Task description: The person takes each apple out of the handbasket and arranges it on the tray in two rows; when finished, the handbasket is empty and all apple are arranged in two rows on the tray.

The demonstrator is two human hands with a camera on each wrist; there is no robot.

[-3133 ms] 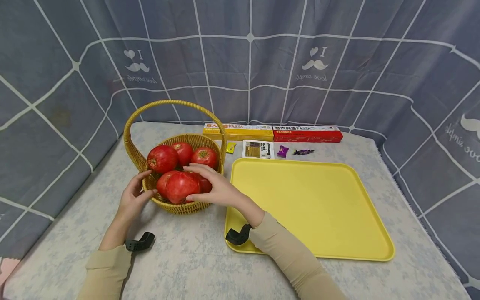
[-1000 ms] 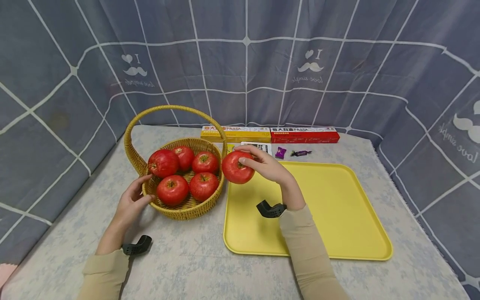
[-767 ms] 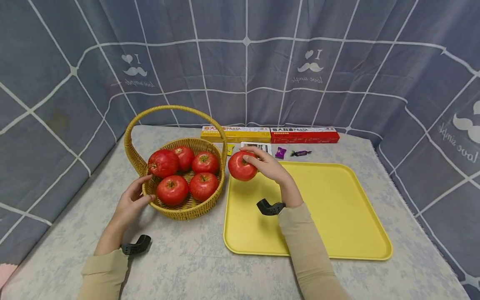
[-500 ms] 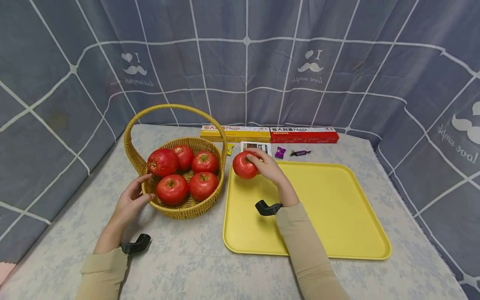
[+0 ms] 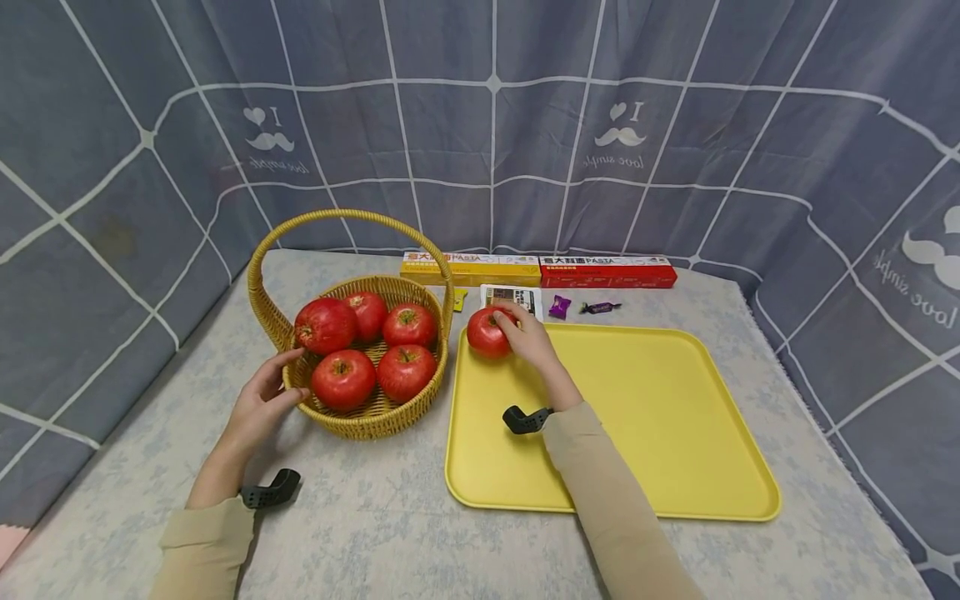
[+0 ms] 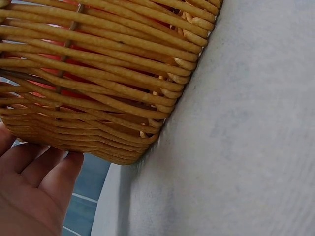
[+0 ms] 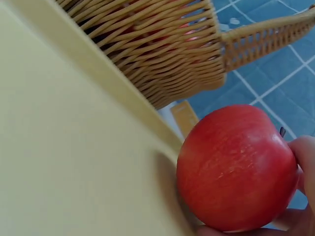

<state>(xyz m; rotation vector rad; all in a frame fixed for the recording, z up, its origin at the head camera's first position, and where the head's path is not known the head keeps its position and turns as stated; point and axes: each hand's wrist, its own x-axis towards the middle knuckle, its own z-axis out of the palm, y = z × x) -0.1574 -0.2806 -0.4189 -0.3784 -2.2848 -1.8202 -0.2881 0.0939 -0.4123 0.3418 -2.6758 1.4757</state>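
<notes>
A red apple [image 5: 489,333] with a short dark stem is gripped from above by my right hand [image 5: 525,337], right at the back-left corner of the yellow tray [image 5: 607,417]. In the right wrist view the held apple [image 7: 238,167] sits close over the tray surface, its shadow beside it. My left hand [image 5: 262,396] holds the left rim of the woven basket [image 5: 371,427], fingers and thumb spread along it. The left wrist view has the left hand's fingers [image 6: 59,172] against the wicker wall [image 6: 98,83]. Several red apples [image 5: 343,379] lie inside the basket.
The basket's tall handle [image 5: 345,215] arches above it. Behind the tray lie a yellow pasta box [image 5: 472,271], a red pasta box [image 5: 607,273], a white packet [image 5: 512,296], and small candies, purple [image 5: 560,307], dark [image 5: 600,307] and yellow [image 5: 460,298]. A grid-patterned curtain [image 5: 540,150] hangs behind.
My right hand has lifted one apple out of the basket, carried it right past the rim and lowered it to the tray's back-left corner. My left hand has stayed at the basket rim.
</notes>
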